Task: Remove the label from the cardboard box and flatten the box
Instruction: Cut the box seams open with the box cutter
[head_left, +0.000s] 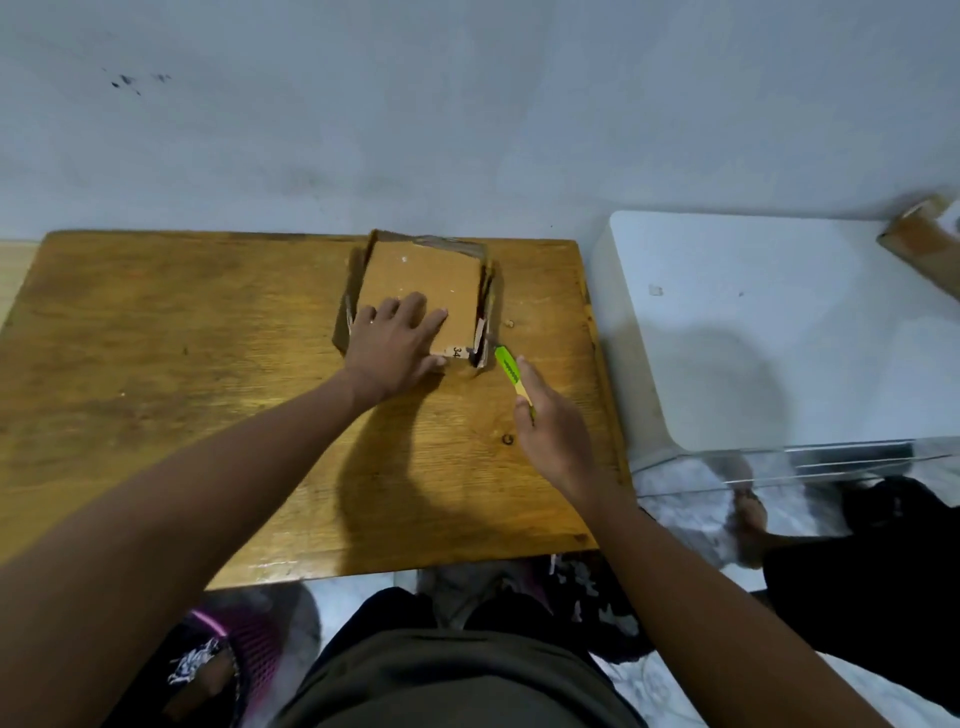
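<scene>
Left hand (395, 347) lies flat, fingers spread, pressing the cardboard box (423, 291) onto the wooden table (182, 364). Right hand (553, 426), just right of the box's near corner, pinches a green utility knife (511, 375).

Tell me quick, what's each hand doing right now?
Left hand: open, fingers spread flat on the cardboard box.
Right hand: closed around a green utility knife.

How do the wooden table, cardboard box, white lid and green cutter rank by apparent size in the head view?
1. wooden table
2. white lid, partly cut off
3. cardboard box
4. green cutter
</scene>
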